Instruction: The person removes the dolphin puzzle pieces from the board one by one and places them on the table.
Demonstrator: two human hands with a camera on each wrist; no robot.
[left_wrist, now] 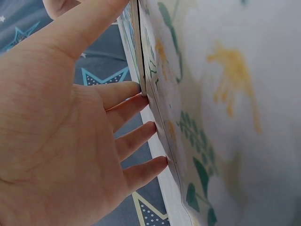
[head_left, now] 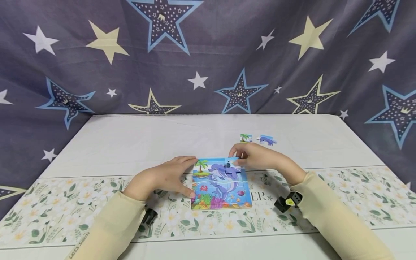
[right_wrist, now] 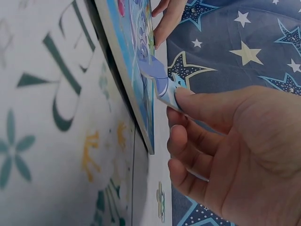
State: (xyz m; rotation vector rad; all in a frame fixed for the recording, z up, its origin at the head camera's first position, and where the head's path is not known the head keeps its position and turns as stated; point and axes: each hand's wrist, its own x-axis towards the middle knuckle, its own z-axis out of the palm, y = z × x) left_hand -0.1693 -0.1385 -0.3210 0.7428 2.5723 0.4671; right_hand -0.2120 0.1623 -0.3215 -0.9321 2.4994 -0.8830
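Observation:
A square dolphin jigsaw puzzle (head_left: 208, 180) in a shallow tray lies on the table, most of its picture filled in. My left hand (head_left: 170, 177) rests along its left side with fingers spread. The thumb touches the lower left edge and the fingertips are near the upper left corner. Over the upper right corner, my right hand (head_left: 258, 156) pinches a puzzle piece (right_wrist: 160, 80) between thumb and index finger. This piece shows part of a purple dolphin and is tilted above the picture in the right wrist view. The spot beneath it is partly hidden.
Behind the right hand lie two loose pieces, one with a palm tree (head_left: 246, 138) and one with a dolphin (head_left: 267, 140). A floral runner (head_left: 130, 224) crosses the white table (head_left: 146, 141). A star-patterned curtain (head_left: 208, 57) hangs at the back.

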